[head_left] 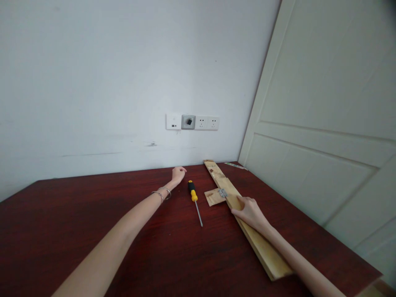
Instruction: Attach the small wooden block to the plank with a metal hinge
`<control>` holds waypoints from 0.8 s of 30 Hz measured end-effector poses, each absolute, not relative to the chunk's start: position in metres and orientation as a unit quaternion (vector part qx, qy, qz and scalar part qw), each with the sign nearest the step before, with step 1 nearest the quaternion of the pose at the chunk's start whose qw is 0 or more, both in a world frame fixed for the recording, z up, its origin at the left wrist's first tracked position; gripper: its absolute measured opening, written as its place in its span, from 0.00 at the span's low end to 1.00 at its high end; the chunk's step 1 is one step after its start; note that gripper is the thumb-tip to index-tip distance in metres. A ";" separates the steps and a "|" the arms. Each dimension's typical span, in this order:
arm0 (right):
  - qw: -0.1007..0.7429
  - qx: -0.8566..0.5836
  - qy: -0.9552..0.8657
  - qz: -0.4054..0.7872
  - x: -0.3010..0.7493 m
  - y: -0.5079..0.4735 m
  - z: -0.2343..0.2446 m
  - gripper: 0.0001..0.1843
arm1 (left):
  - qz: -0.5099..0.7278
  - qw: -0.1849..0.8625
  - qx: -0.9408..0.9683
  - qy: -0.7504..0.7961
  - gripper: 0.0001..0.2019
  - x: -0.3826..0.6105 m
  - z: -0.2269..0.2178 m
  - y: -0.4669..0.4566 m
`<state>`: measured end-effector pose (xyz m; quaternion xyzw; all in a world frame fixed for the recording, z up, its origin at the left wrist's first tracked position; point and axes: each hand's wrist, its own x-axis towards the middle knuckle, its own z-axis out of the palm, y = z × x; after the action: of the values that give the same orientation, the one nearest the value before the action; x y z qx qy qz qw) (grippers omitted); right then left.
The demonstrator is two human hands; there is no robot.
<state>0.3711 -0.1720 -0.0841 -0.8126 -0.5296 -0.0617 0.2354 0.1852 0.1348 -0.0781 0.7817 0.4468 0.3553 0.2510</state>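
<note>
A: Where are the person's hands?

B: The right hand lies flat on the long wooden plank, fingers spread and pressing down, not wrapped round it. The plank runs from the back edge of the table towards the front right corner, close along the right edge. The left hand is stretched out near the back edge, fingers curled loosely inward; whether it pinches anything cannot be told from here. Bracelets sit on that wrist.

A: And the screwdriver?

B: The screwdriver lies on the table between the two hands, yellow and black handle towards the back, tip pointing to the front. Neither hand touches it; the left is just beside the handle.

A: What joins the wood?

B: A small metal hinge links the plank to a small wooden block on its left side.

A: How would the work in hand be done well?

B: Judging by the layout, the right palm should keep the plank pinned close to the hinge, so nothing slides on the smooth top, and the tool should stand square on a screw head.

A: Any writing to read?

B: None legible. The wall sockets and the door show no readable label, and the screwdriver's handle bears no visible brand.
</note>
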 end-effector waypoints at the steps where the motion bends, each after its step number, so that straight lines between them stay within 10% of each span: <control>1: 0.233 -0.813 -0.530 -0.061 0.371 -0.172 -0.084 0.31 | 0.348 0.250 0.790 0.438 0.15 0.186 -0.077 0.133; 12: 0.213 -0.823 -0.525 -0.036 0.372 -0.173 -0.081 0.34 | 0.203 0.189 0.885 0.374 0.08 0.199 -0.061 0.108; 24: 0.201 -0.827 -0.524 -0.038 0.374 -0.170 -0.084 0.33 | 0.082 0.072 0.902 0.419 0.30 0.196 -0.041 0.063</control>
<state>0.3737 -0.1701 -0.0842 -0.8266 -0.5242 -0.0379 0.2011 0.1958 0.0629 -0.0409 0.9015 0.4188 0.0823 0.0718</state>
